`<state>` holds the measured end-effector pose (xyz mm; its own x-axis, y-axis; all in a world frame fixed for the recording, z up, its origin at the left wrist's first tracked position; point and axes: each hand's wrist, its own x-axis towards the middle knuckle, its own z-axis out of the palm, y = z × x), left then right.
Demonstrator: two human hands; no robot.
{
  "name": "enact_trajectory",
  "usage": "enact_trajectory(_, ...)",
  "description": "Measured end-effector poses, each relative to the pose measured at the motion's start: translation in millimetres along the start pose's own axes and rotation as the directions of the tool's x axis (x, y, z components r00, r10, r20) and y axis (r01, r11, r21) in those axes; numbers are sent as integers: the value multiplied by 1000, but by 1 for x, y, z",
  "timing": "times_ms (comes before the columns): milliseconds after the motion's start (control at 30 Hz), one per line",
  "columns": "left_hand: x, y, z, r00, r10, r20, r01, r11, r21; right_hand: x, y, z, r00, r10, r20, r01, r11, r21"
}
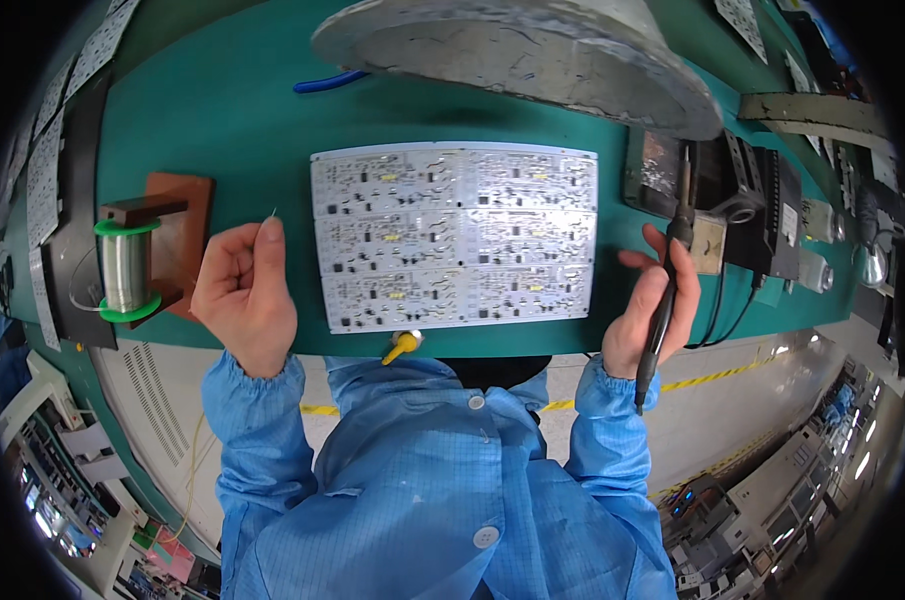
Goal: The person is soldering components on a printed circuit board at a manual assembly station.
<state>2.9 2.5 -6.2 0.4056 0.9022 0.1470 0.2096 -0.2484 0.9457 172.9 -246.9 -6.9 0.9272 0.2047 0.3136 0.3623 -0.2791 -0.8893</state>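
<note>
A white panel of circuit boards (455, 236) lies flat on the green bench mat (242, 110), between my two hands. My left hand (244, 292) is to the left of the panel, fingers pinched on a thin solder wire (271, 214) whose tip pokes up above the thumb. My right hand (652, 300) is to the right of the panel and grips a black soldering iron (669, 275) like a pen, its tip pointing away toward the iron stand. Neither hand touches the panel.
A spool of solder wire with green flanges (126, 268) sits on a brown wooden holder (177, 240) at the left. A soldering station and iron stand (742, 205) stand at the right. A grey lamp shade (532, 50) hangs overhead. A yellow-tipped tool (401, 347) lies at the bench's front edge.
</note>
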Motion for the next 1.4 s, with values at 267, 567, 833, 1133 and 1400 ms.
enact_trajectory(267,13,3,1,998,7,64,-11,997,73,0,-8,23,984,-33,176,34,999,-1)
enact_trajectory(567,11,9,-3,924,67,377,-183,942,282,-2,-6,25,984,-49,168,54,998,-20)
enact_trajectory(833,-13,40,-7,871,422,253,-489,798,352,-13,-19,25,999,-9,-31,14,983,183)
enact_trajectory(1133,-4,30,-20,658,729,187,-708,684,-173,-29,-19,18,984,-178,-9,158,848,505)
enact_trajectory(1400,-17,60,-17,613,737,284,-712,671,-207,-27,-23,-11,921,-389,4,372,883,285)
